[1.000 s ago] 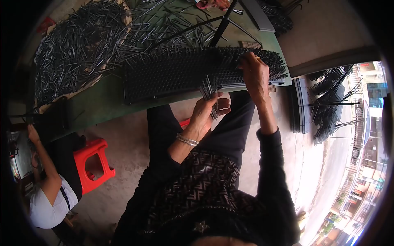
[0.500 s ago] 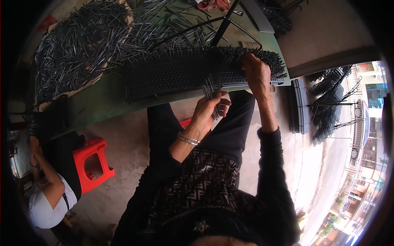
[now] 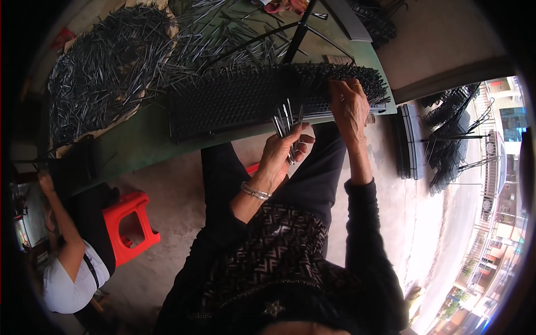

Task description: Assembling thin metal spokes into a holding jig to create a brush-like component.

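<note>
A long black board (image 3: pixel 223 109) full of small holes lies along the table's near edge. Dark thin rods (image 3: pixel 371 84) stand densely upright over its right part and along its far side. My left hand (image 3: pixel 277 153), with a bracelet at the wrist, is closed round a small bundle of thin metallic rods (image 3: pixel 285 124), just in front of the board's near edge. Over the right part of the board, my right hand (image 3: pixel 350 106) has its fingers bent down and pressed together at the standing rods. What its fingertips hold is hidden.
A large heap of loose rods (image 3: pixel 106 78) fills the table's (image 3: pixel 125 156) left side. A black metal stand (image 3: pixel 298 36) rises behind the board. A red stool (image 3: pixel 134 229) and another person (image 3: pixel 72 273) are at left. Dark racks (image 3: pixel 446 139) stand on the floor at right.
The bundle in my left hand has tilted and its rods fan apart more. My right hand has shifted slightly down at the same part of the board.
</note>
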Demonstrator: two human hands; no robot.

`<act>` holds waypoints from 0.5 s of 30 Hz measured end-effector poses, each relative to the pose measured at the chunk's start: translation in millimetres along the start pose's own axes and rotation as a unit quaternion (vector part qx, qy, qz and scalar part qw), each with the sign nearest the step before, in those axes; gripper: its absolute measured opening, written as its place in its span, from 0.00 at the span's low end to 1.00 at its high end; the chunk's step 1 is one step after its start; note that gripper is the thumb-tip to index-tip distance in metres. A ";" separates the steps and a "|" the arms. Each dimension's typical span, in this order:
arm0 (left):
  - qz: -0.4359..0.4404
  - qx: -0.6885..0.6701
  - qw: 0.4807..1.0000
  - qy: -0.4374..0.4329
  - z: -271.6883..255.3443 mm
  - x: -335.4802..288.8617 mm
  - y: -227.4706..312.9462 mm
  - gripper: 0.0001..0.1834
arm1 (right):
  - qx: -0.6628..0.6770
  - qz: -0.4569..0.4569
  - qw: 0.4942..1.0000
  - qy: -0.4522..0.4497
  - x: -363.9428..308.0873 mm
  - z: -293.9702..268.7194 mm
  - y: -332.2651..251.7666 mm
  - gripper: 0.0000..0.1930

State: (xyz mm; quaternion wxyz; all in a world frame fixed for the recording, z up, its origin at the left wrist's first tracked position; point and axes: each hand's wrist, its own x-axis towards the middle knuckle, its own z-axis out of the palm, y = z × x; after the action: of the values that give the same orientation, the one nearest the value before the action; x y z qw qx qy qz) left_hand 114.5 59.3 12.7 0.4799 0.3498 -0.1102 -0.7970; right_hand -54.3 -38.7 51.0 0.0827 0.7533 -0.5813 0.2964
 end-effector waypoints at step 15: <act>0.002 0.112 0.993 -0.034 15.6 -16.3 9.1 0.18 | 0.408 0.187 0.857 -0.253 -35.8 -43.0 -24.1 0.12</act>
State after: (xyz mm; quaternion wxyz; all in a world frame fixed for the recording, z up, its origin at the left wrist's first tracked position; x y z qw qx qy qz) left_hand 115.2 65.9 36.1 0.4352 0.3743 -0.2157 -0.7899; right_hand -52.4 18.5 71.6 -0.4385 0.6459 -0.5391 0.3161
